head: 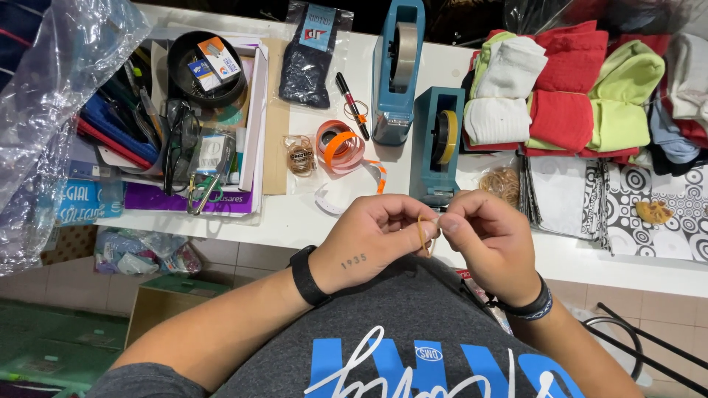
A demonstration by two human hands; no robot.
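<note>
Two hands meet over the table (310, 221) edge: left hand (372, 239) and right hand (490, 239) each pinch a tan band (424, 234), stretched between fingertips. Step appears to be opening the band; next likely calls for a wider, even spread. Tape dispenser (436, 144) just beyond.

Tan rubber band (422, 234); teal tape dispensers (436, 144) (two).

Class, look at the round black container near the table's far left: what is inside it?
Inside the round black container lie two small boxes, one orange-and-white, one blue-and-white. They cover most of its floor, so anything beneath them cannot be seen.
</note>
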